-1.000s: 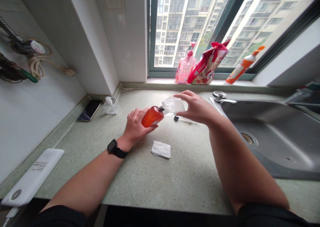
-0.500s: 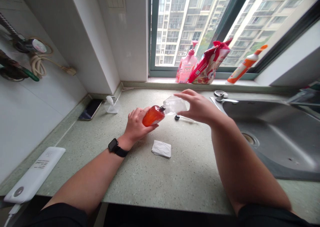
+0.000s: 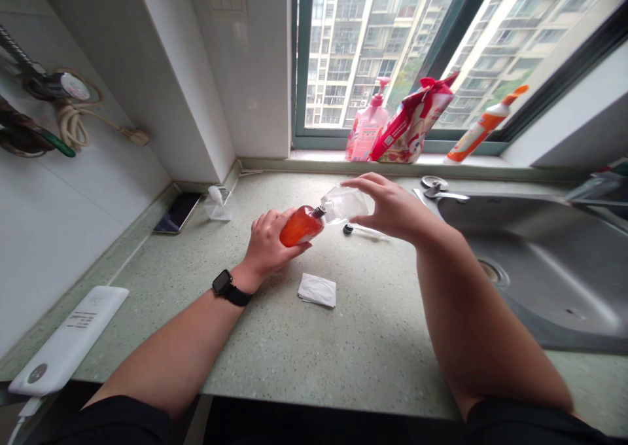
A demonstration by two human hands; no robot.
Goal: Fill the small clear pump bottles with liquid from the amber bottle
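Writing shows in several places, none of it readable from here: dark lines of print on the white power bank (image 3: 71,340) at eight o'clock, small text on the pink pump bottle (image 3: 367,127) at one o'clock, white characters beside a square code on the red bag (image 3: 409,124) just right of it, and marks on the orange-and-white bottle (image 3: 478,134) at two o'clock; these last three stand on the window sill (image 3: 314,158).

The orange bottle (image 3: 300,227) is held above the speckled surface (image 3: 314,353), tilted, its long axis running from eight to two o'clock and its dark neck pointing to two. The clear bottle (image 3: 346,206) lies beyond that neck, its mouth end towards nine o'clock; the two ends meet closely, but actual contact cannot be told.

The left hand (image 3: 267,242) wraps the orange bottle, thumb along the near side, other fingers partly hidden. The right hand (image 3: 390,209) pinches the clear bottle between thumb and fingers.

Just below the clear bottle, a black cap (image 3: 348,229) rests on the surface. A folded white tissue (image 3: 317,290) lies near six o'clock, and a phone (image 3: 177,213) at nine.
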